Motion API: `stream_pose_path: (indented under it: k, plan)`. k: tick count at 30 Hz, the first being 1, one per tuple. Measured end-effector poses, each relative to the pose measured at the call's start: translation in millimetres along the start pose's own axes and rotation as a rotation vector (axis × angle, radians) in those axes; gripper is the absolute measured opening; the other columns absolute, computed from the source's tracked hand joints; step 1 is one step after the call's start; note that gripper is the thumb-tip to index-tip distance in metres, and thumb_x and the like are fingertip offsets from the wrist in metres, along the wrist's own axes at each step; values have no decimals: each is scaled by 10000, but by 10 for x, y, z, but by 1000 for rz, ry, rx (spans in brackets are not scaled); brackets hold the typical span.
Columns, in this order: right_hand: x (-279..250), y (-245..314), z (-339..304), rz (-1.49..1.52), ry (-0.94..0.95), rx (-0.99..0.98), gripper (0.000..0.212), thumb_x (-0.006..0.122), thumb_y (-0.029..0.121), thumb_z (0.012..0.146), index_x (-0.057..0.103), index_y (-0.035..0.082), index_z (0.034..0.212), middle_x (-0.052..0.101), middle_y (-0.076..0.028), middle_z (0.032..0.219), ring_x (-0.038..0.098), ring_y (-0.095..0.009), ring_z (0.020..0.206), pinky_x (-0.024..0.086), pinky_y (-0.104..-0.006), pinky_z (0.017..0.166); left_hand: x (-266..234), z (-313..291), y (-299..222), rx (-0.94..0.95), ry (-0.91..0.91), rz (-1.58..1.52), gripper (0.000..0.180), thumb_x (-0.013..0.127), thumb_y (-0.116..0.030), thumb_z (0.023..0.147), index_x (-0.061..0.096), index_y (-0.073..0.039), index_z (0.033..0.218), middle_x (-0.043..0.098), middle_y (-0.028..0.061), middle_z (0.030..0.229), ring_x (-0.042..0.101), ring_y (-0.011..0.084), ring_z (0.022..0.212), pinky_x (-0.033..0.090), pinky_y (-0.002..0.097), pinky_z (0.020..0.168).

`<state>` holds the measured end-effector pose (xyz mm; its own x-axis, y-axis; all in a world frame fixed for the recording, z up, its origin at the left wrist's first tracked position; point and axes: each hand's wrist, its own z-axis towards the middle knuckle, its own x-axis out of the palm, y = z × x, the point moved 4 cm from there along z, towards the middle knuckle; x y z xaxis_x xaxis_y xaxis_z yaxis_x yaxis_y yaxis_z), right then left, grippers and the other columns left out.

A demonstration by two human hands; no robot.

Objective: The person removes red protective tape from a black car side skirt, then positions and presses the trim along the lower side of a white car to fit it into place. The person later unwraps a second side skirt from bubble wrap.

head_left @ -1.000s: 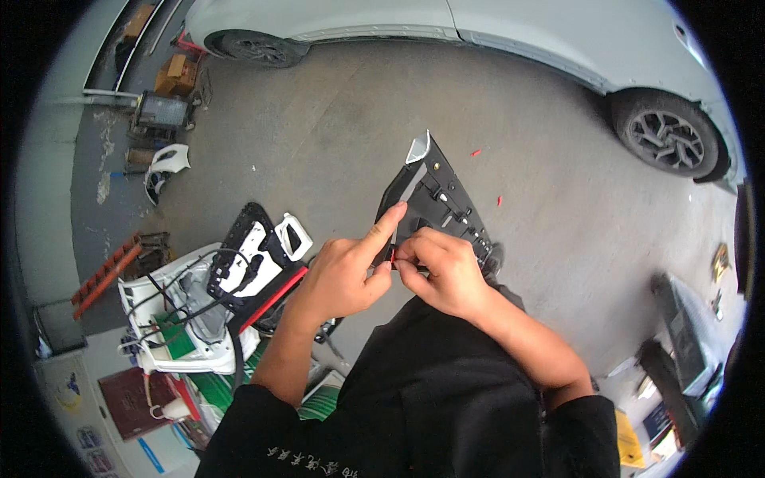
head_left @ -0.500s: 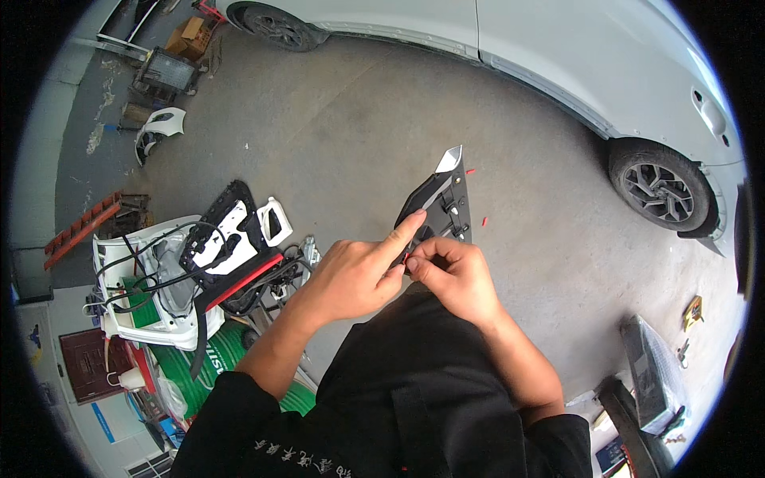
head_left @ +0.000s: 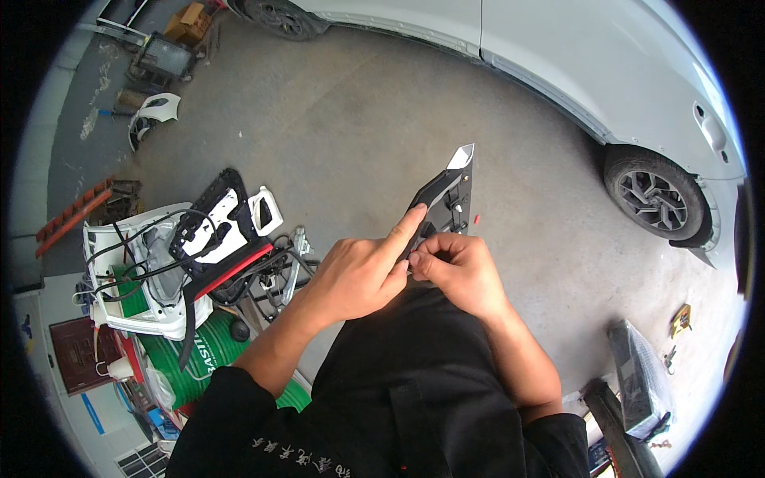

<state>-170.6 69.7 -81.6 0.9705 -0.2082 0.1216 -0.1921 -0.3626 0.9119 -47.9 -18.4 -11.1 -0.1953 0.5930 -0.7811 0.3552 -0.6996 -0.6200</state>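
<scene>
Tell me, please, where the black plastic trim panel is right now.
In the head view, the black plastic trim panel sits just right of centre, held up between the left hand and right hand, above the concrete floor.

Both bare forearms rise from the lower edge and meet at centre. The left hand stretches its index finger forward, the rest curled. The right hand is curled, fingertips pinched together, touching the left.

I see a grey concrete floor. Left of my hands sits a heap of white car panels with black trim and cables over a green drum. Beyond my hands stands a white car. To my right lies a wrapped dark part.
</scene>
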Motion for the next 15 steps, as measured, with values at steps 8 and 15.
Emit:
stream_pose_path:
  k: [8,15]
  plan:
    - [-10,-46,-21,100,-81,-125,174,684,136,855,679,-34,818,648,-34,677,537,-51,624,456,-250,566,31,48,-30,26,-3,30,732,587,-45,825,276,36,1482,569,184,613,613,350,518,460,422,497]
    - [-62,-78,-34,128,-11,-110,110,655,63,906,651,-43,876,669,-39,798,622,-89,738,522,-241,689,41,101,-66,23,-9,20,730,585,-36,821,281,33,1481,562,189,603,613,357,521,459,431,502]
